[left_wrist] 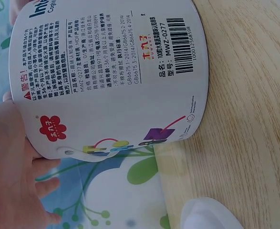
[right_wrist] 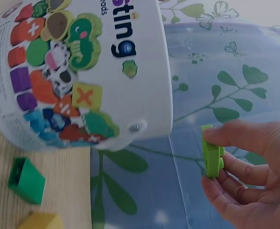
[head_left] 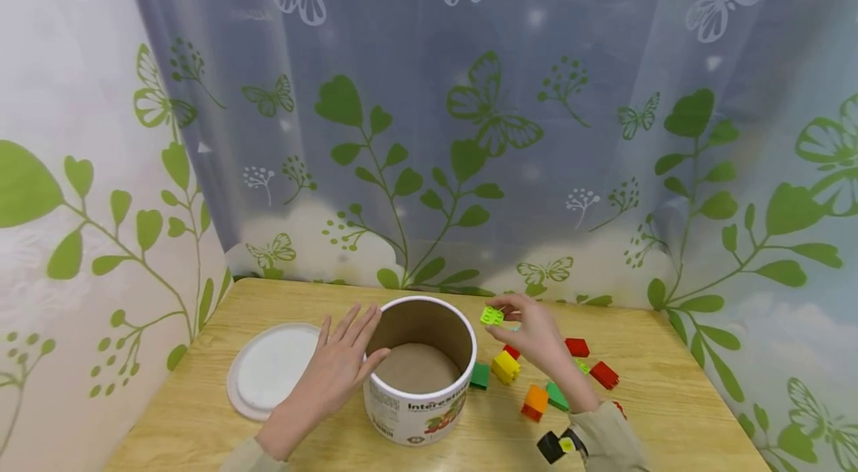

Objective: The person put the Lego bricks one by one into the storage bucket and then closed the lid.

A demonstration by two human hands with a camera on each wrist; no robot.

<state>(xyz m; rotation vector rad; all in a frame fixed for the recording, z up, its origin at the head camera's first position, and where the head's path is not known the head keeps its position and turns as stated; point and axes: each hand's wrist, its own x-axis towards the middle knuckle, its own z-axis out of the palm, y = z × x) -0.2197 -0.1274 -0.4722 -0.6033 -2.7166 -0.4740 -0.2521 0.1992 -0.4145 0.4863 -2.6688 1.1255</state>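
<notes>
A white cylindrical bucket (head_left: 402, 412) with printed pictures stands upright on the table, its top uncovered and its inside brown. My left hand (head_left: 345, 364) lies against the bucket's left rim with fingers straight and spread. Just right of the rim, my right hand (head_left: 532, 330) pinches a lime-green toy building brick (head_left: 492, 316) between thumb and fingers. The right wrist view shows the same lime-green brick (right_wrist: 212, 152) held up beside the bucket wall, above the tabletop.
Right of the bucket lie loose bricks: a yellow brick (head_left: 506, 367), an orange brick (head_left: 535, 403), a green brick (head_left: 479, 375) and red bricks (head_left: 605, 374). A white round lid (head_left: 268, 368) rests at left on the wooden table (head_left: 181, 412). A patterned curtain (head_left: 415, 122) hangs behind.
</notes>
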